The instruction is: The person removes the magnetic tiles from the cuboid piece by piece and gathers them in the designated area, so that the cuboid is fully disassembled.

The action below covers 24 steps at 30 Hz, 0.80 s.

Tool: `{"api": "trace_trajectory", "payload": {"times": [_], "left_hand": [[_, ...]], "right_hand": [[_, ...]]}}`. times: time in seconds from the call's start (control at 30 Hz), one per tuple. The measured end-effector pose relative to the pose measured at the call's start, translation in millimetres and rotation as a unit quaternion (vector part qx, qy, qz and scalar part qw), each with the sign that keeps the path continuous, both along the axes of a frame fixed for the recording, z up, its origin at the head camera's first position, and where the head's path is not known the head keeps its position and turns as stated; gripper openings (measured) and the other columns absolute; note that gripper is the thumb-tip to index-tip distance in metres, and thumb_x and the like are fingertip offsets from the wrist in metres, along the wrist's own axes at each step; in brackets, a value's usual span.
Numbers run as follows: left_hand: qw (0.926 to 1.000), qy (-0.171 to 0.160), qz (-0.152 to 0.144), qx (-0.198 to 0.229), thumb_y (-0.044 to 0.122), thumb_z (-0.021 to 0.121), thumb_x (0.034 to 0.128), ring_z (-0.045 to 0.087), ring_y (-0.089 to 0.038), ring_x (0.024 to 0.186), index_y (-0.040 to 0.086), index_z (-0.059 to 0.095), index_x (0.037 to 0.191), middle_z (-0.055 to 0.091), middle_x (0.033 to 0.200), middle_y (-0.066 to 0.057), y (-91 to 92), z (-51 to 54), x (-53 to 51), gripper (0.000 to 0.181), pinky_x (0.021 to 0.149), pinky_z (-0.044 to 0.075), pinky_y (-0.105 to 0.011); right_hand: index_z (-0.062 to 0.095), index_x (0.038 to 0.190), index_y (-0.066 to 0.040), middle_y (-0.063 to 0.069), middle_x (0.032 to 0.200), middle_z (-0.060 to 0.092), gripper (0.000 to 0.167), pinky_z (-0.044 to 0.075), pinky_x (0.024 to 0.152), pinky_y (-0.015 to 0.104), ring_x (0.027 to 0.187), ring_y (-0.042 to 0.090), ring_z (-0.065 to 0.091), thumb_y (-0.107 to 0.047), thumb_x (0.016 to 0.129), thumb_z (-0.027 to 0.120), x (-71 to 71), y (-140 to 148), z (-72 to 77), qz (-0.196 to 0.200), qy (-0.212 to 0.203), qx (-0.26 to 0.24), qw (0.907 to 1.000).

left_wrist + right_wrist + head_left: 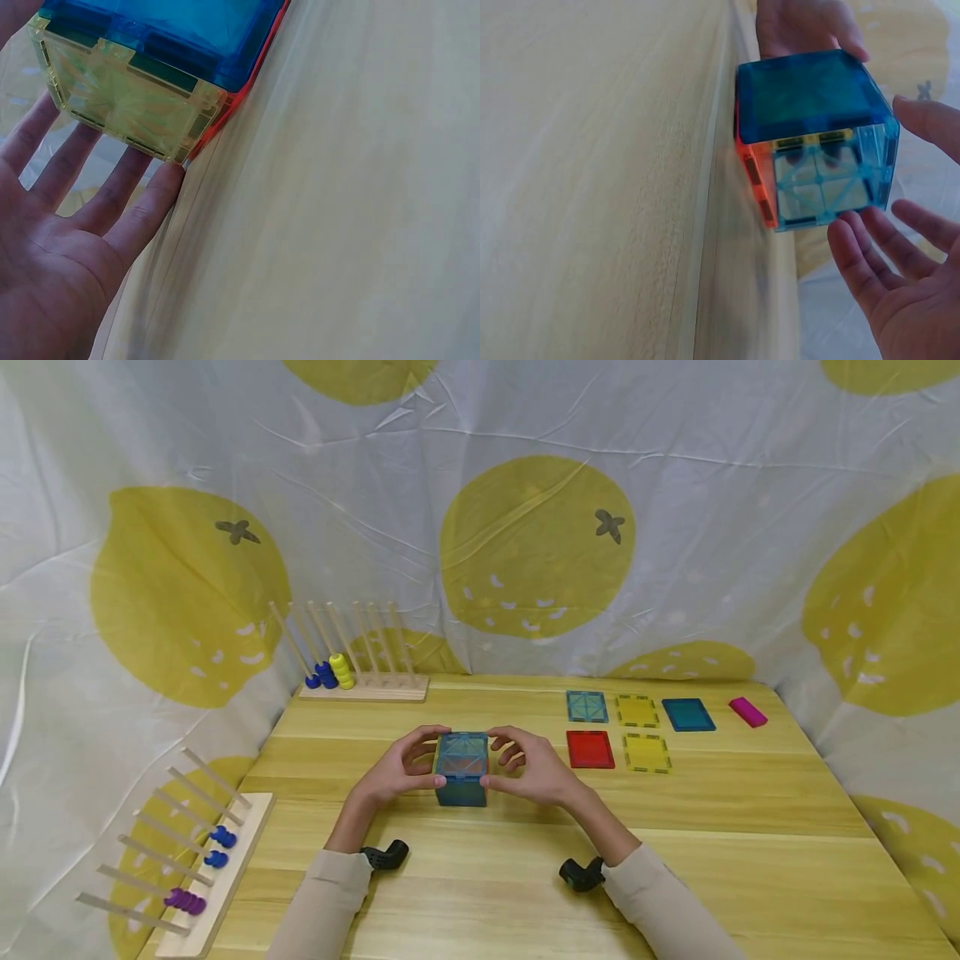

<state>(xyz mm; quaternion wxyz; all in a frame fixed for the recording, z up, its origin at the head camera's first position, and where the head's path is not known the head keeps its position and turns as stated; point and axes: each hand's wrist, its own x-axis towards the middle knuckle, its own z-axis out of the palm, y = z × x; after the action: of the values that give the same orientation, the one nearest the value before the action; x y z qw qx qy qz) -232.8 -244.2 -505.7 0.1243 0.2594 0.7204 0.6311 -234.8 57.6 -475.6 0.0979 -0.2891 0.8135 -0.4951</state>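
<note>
A cube of translucent magnetic tiles [462, 792] stands on the table in front of me. Its front is dark blue, its top light blue, its left side yellow [120, 97], and red shows at its base. My left hand [397, 768] holds the cube's left side, thumb at the front corner and fingers reaching to the rear edge. On the opposite side, my right hand [536, 768] frames the light blue face [821, 180], its thumb and fingertips at or very near the edges, loosely bent. Whether every right fingertip touches is unclear.
Loose tiles lie back right: light blue [587, 707], yellow [637, 711], dark blue [688, 715], red [590, 749] and another yellow [647, 752]. Beyond them is a magenta block [747, 712]. Wooden peg racks with rings stand at back left [363, 693] and front left [232, 860].
</note>
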Motion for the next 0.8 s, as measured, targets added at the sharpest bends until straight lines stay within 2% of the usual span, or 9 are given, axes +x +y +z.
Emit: {"api": "trace_trajectory", "payload": {"times": [0.13,0.27,0.6,0.8], "left_hand": [[1.0,-0.003,0.001,0.0,0.008,0.08,0.09,0.045,-0.043,0.141,0.011,0.041,0.154,0.042,0.156,-0.017,0.1,0.0,0.1,0.075,0.104,0.053,-0.039],[1.0,0.001,0.002,-0.002,0.007,0.079,0.0903,0.045,-0.044,0.141,0.01,0.041,0.154,0.042,0.156,-0.018,0.4,0.6,0.5,0.074,0.105,0.052,-0.043],[1.0,0.006,-0.002,0.0,0.005,0.077,0.0914,0.046,-0.042,0.139,0.006,0.04,0.154,0.042,0.155,-0.021,0.8,-1.5,-1.8,0.073,0.104,0.053,-0.043],[1.0,0.0,0.0,-0.003,0.007,0.079,0.0903,0.046,-0.043,0.139,0.009,0.04,0.154,0.043,0.155,-0.02,0.9,-0.2,-1.0,0.075,0.103,0.053,-0.041]], "right_hand": [[0.054,0.146,-0.014,0.011,0.127,0.063,0.069,0.059,0.092,0.038,0.104,0.027,0.067,-0.032,0.086,0.085,-0.6,-3.3,-0.1,0.002,0.003,-0.002,1.0],[0.056,0.144,-0.015,0.003,0.123,0.063,0.066,0.059,0.091,0.037,0.102,0.025,0.068,-0.031,0.086,0.085,-1.3,-7.4,-1.4,0.0,0.009,-0.002,1.0],[0.055,0.145,-0.013,0.004,0.113,0.065,0.07,0.06,0.085,0.037,0.096,0.018,0.066,-0.032,0.085,0.086,-1.2,-15.8,1.1,-0.006,0.006,0.012,0.9999],[0.051,0.149,-0.008,0.004,0.111,0.061,0.081,0.056,0.074,0.027,0.089,0.018,0.062,-0.032,0.082,0.088,-1.6,-19.3,4.6,-0.011,0.007,0.023,0.9997]]}}
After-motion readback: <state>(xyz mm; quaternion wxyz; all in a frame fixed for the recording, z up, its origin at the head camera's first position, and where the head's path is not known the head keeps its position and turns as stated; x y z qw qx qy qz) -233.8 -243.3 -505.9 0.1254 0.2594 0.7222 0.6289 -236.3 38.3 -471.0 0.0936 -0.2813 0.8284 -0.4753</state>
